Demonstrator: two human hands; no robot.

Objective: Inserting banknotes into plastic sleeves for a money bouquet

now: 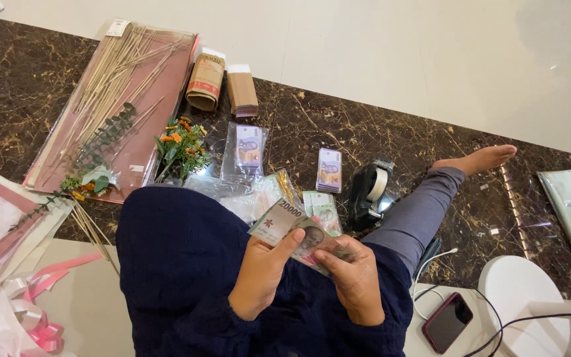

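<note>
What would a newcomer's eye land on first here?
First, the two hands, left hand and right hand, holding a fan of banknotes over the lap at centre. Next, the bundle of thin wooden sticks in clear wrap on the dark marble floor at upper left, with small orange flowers beside it. A black tape dispenser sits by the outstretched leg.

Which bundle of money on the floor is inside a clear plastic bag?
The purple bundle nearest the orange flowers. It sits inside a clear plastic sleeve, while the other purple bundle, beside the black tape dispenser, lies bare on the dark marble floor.
</note>
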